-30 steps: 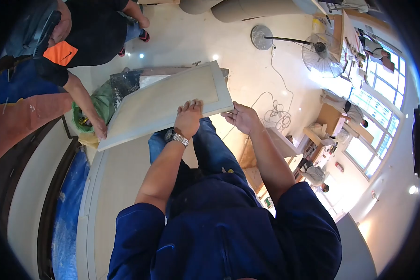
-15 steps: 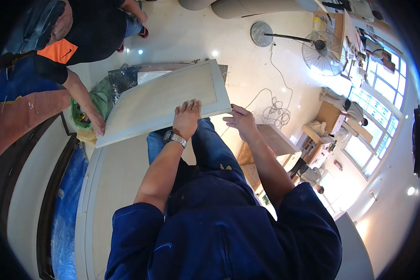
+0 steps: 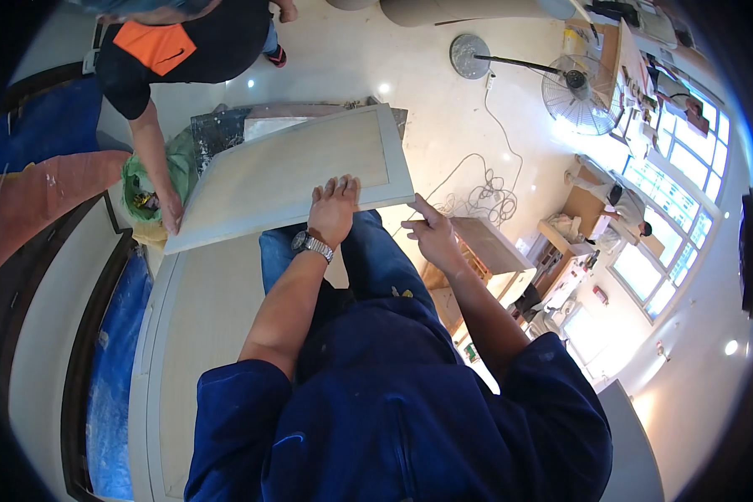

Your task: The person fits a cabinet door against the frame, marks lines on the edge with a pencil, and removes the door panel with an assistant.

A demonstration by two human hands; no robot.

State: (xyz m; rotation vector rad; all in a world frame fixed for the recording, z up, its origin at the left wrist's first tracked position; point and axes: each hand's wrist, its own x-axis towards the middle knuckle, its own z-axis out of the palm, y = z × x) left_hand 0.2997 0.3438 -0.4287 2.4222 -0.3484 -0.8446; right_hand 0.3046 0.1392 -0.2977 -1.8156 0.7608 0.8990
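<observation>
A pale framed panel, like a cabinet door [image 3: 280, 171], lies tilted in front of me above my legs. My left hand [image 3: 333, 213], with a metal-band watch at the wrist, rests flat on its near edge, fingers stretched over the frame. At the panel's right corner is my right hand [image 3: 435, 238]; one finger reaches up to the corner and the others are apart from the panel, not wrapped around it. Another person's hand [image 3: 171, 213] touches the panel's left corner. Beneath and to the left lies a second pale panel [image 3: 213, 335].
A green bag [image 3: 138, 184] with scraps stands beyond the left corner. A dark, dusty board [image 3: 213, 138] lies behind the panel. On the right are a pedestal fan [image 3: 573, 79], a coiled cable [image 3: 494, 201] and a wooden cabinet [image 3: 489, 243]. Several people work farther off.
The other person has shifted to the right and stands more upright, hand still at the corner. The panel's left end has moved slightly left. My hands have barely moved.
</observation>
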